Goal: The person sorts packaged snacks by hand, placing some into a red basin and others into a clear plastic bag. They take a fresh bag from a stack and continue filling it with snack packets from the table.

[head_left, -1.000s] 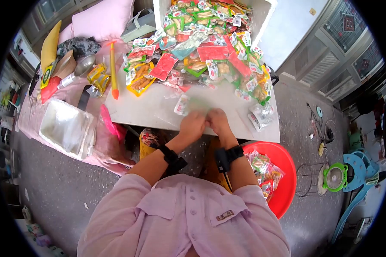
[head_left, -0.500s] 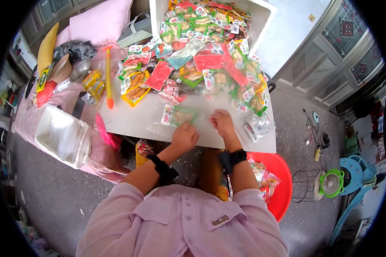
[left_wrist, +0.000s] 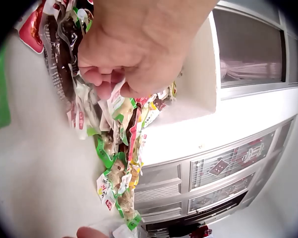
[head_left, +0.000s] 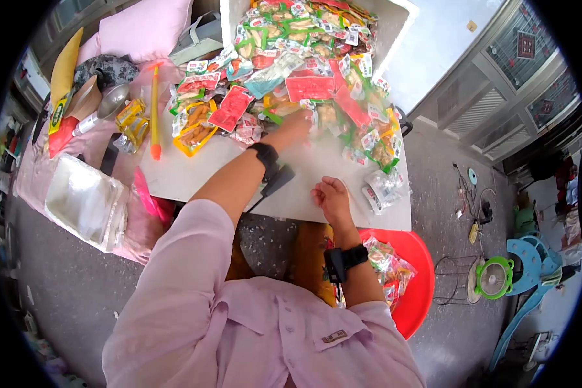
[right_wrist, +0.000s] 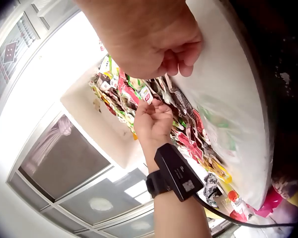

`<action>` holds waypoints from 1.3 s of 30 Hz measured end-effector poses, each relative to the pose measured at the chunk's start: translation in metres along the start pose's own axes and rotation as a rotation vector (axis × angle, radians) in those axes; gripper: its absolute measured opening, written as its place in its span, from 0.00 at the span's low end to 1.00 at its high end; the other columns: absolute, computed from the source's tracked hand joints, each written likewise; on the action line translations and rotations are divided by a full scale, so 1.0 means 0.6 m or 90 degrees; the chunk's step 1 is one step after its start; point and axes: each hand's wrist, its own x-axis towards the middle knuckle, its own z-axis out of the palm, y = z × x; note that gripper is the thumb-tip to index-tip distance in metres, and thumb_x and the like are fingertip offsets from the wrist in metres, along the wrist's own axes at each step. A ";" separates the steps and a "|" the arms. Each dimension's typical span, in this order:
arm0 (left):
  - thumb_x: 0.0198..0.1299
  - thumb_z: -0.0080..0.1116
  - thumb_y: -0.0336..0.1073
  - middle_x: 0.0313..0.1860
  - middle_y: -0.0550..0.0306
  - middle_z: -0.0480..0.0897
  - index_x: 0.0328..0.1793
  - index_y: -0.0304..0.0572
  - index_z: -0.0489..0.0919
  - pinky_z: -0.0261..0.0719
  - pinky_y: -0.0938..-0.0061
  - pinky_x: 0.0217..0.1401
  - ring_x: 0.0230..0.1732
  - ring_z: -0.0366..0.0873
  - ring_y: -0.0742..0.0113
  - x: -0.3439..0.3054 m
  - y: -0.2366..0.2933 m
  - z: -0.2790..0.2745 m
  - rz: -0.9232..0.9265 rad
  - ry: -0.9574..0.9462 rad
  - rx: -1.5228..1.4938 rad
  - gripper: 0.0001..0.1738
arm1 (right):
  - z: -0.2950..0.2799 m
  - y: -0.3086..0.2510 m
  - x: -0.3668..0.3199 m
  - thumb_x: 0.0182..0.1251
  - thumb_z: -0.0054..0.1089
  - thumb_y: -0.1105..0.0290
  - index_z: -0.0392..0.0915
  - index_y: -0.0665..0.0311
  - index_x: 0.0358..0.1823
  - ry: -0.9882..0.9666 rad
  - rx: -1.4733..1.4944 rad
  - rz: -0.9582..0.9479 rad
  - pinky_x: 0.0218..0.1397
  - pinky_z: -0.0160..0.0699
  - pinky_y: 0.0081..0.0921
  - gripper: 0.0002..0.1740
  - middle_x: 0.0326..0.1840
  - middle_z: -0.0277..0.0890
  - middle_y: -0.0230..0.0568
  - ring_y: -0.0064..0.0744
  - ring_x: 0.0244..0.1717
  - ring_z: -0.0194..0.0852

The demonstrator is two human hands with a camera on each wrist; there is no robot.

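The left hand (head_left: 295, 129) reaches over the near edge of the packet pile (head_left: 304, 48). In the left wrist view, the left hand (left_wrist: 134, 54) pinches the white corner of a packet (left_wrist: 116, 99). The right hand (head_left: 334, 199) hovers over the table's near part, its fingers loosely curled around nothing; the right wrist view shows this hand (right_wrist: 154, 44) empty too. A green-edged clear packet (right_wrist: 218, 121) lies flat on the table in that view; the left forearm hides it from the head view.
A white foam box (head_left: 396, 32) holds more packets behind the pile. Clear packaging (head_left: 383, 191) lies at the table's right edge, above a red basin (head_left: 420, 284) of packets. To the left are a yellow stick (head_left: 154, 116) and a white foam tray (head_left: 81, 200).
From beside the green-edged packet, the left hand has moved forward to the pile and pinches another packet. The right hand, earlier together with the left, has drawn apart and stays near the table's front.
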 end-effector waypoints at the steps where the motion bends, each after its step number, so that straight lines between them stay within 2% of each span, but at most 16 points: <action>1: 0.47 0.47 0.33 0.33 0.51 0.76 0.39 0.39 0.74 0.70 0.73 0.34 0.34 0.74 0.61 0.005 -0.001 0.002 0.008 0.002 -0.010 0.12 | -0.003 0.001 -0.005 0.52 0.47 0.74 0.64 0.64 0.38 -0.008 -0.005 -0.010 0.21 0.64 0.16 0.10 0.25 0.69 0.34 0.24 0.23 0.69; 5: 0.47 0.48 0.34 0.24 0.60 0.76 0.30 0.37 0.75 0.68 0.79 0.30 0.27 0.71 0.75 0.006 0.027 -0.005 0.032 0.062 0.002 0.09 | -0.007 -0.012 -0.022 0.52 0.48 0.75 0.64 0.66 0.41 0.048 -0.037 -0.044 0.26 0.65 0.16 0.13 0.30 0.68 0.36 0.24 0.28 0.69; 10: 0.46 0.50 0.33 0.25 0.63 0.75 0.29 0.40 0.75 0.67 0.81 0.31 0.27 0.70 0.77 -0.078 0.101 -0.017 0.107 -0.010 -0.248 0.06 | -0.033 0.003 -0.010 0.47 0.54 0.76 0.57 0.69 0.50 0.145 -0.163 -0.319 0.38 0.67 0.18 0.26 0.46 0.61 0.42 0.27 0.42 0.66; 13: 0.46 0.51 0.31 0.25 0.63 0.74 0.28 0.43 0.74 0.67 0.80 0.33 0.28 0.69 0.76 -0.143 0.091 0.002 0.153 -0.051 -0.389 0.03 | -0.026 -0.013 -0.043 0.46 0.55 0.77 0.53 0.70 0.54 0.114 -0.279 -0.342 0.46 0.65 0.25 0.31 0.50 0.57 0.44 0.33 0.49 0.60; 15: 0.47 0.50 0.31 0.25 0.64 0.72 0.29 0.44 0.72 0.67 0.78 0.34 0.29 0.69 0.75 -0.188 0.074 0.019 0.097 -0.087 -0.545 0.02 | -0.031 -0.016 -0.071 0.47 0.55 0.77 0.55 0.69 0.53 0.113 -0.394 -0.334 0.49 0.63 0.26 0.30 0.51 0.57 0.42 0.35 0.51 0.59; 17: 0.49 0.49 0.31 0.23 0.66 0.69 0.28 0.46 0.70 0.65 0.75 0.34 0.29 0.67 0.74 -0.245 0.090 0.023 -0.103 -0.155 -0.870 0.00 | -0.041 -0.026 -0.099 0.47 0.56 0.77 0.56 0.69 0.53 0.043 -0.409 -0.309 0.51 0.61 0.28 0.29 0.51 0.57 0.42 0.34 0.52 0.59; 19: 0.48 0.47 0.30 0.30 0.61 0.72 0.32 0.42 0.70 0.69 0.70 0.39 0.34 0.71 0.70 -0.271 0.073 0.027 -0.161 -0.170 -0.904 0.04 | -0.068 -0.017 -0.112 0.47 0.57 0.76 0.58 0.68 0.51 0.015 -0.470 -0.421 0.51 0.61 0.28 0.28 0.51 0.59 0.41 0.31 0.51 0.59; 23: 0.48 0.46 0.29 0.35 0.57 0.74 0.33 0.39 0.71 0.69 0.62 0.47 0.42 0.73 0.65 -0.314 0.076 0.016 -0.226 -0.195 -0.931 0.06 | -0.088 -0.007 -0.147 0.45 0.59 0.76 0.59 0.67 0.52 0.190 -0.353 -0.470 0.47 0.63 0.22 0.29 0.52 0.59 0.41 0.31 0.49 0.61; 26: 0.48 0.46 0.30 0.35 0.58 0.75 0.33 0.41 0.71 0.69 0.61 0.48 0.41 0.73 0.64 -0.337 0.064 0.021 -0.270 -0.204 -0.930 0.06 | -0.075 -0.018 -0.197 0.45 0.59 0.74 0.61 0.67 0.50 0.087 -0.512 -0.458 0.49 0.63 0.26 0.28 0.51 0.61 0.45 0.35 0.49 0.62; 27: 0.48 0.46 0.31 0.35 0.58 0.75 0.32 0.41 0.71 0.69 0.61 0.48 0.41 0.73 0.64 -0.343 0.057 0.026 -0.286 -0.201 -0.927 0.06 | -0.069 -0.024 -0.200 0.47 0.59 0.73 0.64 0.68 0.47 0.015 -0.660 -0.652 0.49 0.64 0.28 0.24 0.49 0.63 0.49 0.39 0.49 0.64; 30: 0.50 0.47 0.33 0.31 0.60 0.74 0.32 0.43 0.71 0.70 0.63 0.45 0.35 0.73 0.65 -0.351 0.046 0.025 -0.313 -0.213 -0.947 0.05 | -0.051 -0.020 -0.224 0.49 0.58 0.73 0.67 0.68 0.44 -0.034 -0.506 -0.499 0.50 0.63 0.29 0.19 0.47 0.65 0.53 0.41 0.50 0.64; 31: 0.50 0.48 0.34 0.29 0.61 0.73 0.32 0.44 0.71 0.71 0.64 0.43 0.32 0.73 0.66 -0.350 0.045 0.022 -0.334 -0.207 -0.940 0.05 | -0.042 -0.032 -0.225 0.53 0.55 0.73 0.68 0.69 0.42 -0.051 -0.571 -0.572 0.44 0.67 0.25 0.15 0.43 0.68 0.48 0.36 0.44 0.68; 33: 0.50 0.50 0.35 0.25 0.62 0.72 0.32 0.44 0.70 0.71 0.66 0.39 0.28 0.71 0.68 -0.345 0.046 0.013 -0.377 -0.195 -0.925 0.05 | -0.041 -0.031 -0.226 0.55 0.52 0.71 0.69 0.69 0.41 -0.018 -0.518 -0.384 0.38 0.69 0.22 0.12 0.39 0.70 0.43 0.31 0.38 0.70; 34: 0.50 0.50 0.36 0.24 0.63 0.71 0.32 0.45 0.70 0.71 0.67 0.37 0.26 0.71 0.68 -0.343 0.043 0.012 -0.339 -0.143 -0.848 0.05 | -0.041 -0.031 -0.227 0.56 0.51 0.71 0.69 0.68 0.40 0.000 -0.489 -0.291 0.35 0.69 0.20 0.12 0.36 0.71 0.40 0.29 0.35 0.71; 36: 0.51 0.51 0.37 0.21 0.63 0.69 0.33 0.46 0.70 0.70 0.69 0.33 0.23 0.69 0.70 -0.330 0.021 0.015 -0.258 -0.043 -0.693 0.06 | -0.054 -0.011 -0.201 0.60 0.46 0.69 0.69 0.67 0.39 0.006 -0.382 -0.288 0.28 0.70 0.16 0.10 0.30 0.71 0.33 0.22 0.26 0.70; 39: 0.46 0.55 0.40 0.27 0.54 0.70 0.36 0.41 0.70 0.69 0.71 0.30 0.26 0.69 0.63 -0.321 -0.019 0.026 0.049 0.137 -0.061 0.14 | -0.052 0.003 -0.183 0.61 0.42 0.67 0.69 0.65 0.37 0.070 -0.154 -0.111 0.26 0.71 0.16 0.10 0.27 0.71 0.32 0.21 0.25 0.69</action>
